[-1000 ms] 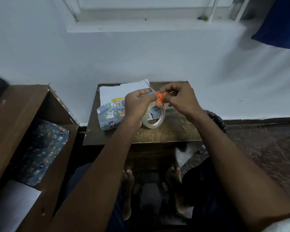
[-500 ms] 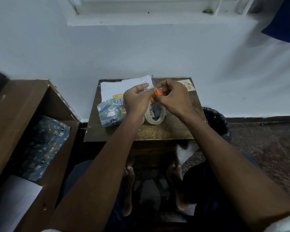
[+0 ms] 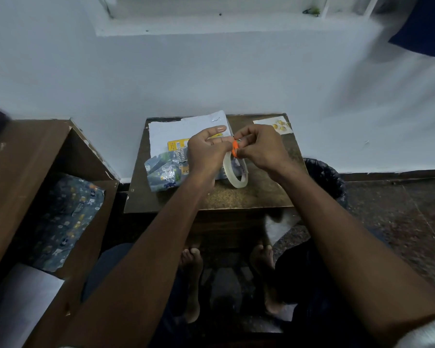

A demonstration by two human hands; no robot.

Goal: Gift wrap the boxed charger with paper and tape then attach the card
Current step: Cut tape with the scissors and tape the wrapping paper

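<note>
Head view, two hands, right hand (image 3: 261, 149) fingers gripping one orange scissors (image 3: 235, 148), left hand (image 3: 206, 151) pinching one tape roll (image 3: 236, 172).

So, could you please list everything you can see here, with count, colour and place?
Table: one, brown, centre.
Wrapped box: one, blue patterned paper, table's left.
White paper: one, under the box.
Tape roll: one, clear, hanging below the hands.
Scissors: one, orange handles.
Card: one, pale, table's far right corner.
Bin: one, black, right of table.
Spare wrapping paper: one, dark, left cabinet.
Left hand: pinching tape.
Right hand: grip on scissors.
</note>
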